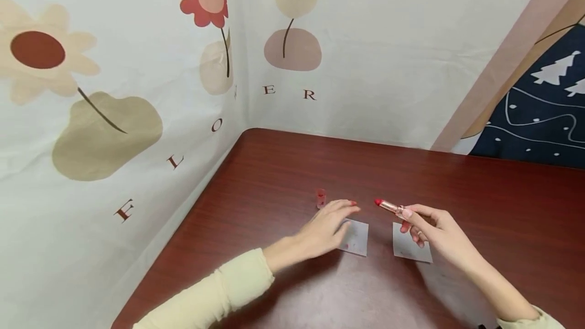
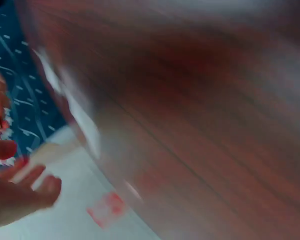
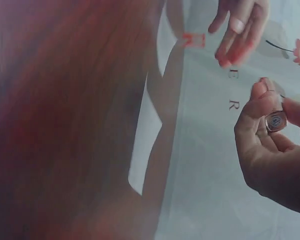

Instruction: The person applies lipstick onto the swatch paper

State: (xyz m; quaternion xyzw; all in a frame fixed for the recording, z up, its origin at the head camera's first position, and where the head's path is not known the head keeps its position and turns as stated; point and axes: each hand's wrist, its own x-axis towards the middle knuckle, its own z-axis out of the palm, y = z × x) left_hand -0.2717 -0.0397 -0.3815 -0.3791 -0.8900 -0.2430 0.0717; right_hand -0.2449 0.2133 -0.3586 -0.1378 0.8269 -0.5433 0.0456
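White cloth [image 1: 388,55] printed with flowers hangs behind a reddish-brown desk [image 1: 283,166]. Above this desk, the right hand [image 1: 436,232] pinches a lipstick [image 1: 389,206] — its red tip is uncovered. The left hand [image 1: 322,230] holds nothing — its fingers are loosely extended over one white paper [image 1: 360,237], near a small clear red container [image 1: 321,198]. Another paper [image 1: 408,249] lies below the right hand.

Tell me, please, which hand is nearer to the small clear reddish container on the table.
Left. The left hand is close to the container, just below and right of it in the head view. The right hand, holding the lipstick, is farther to the right.
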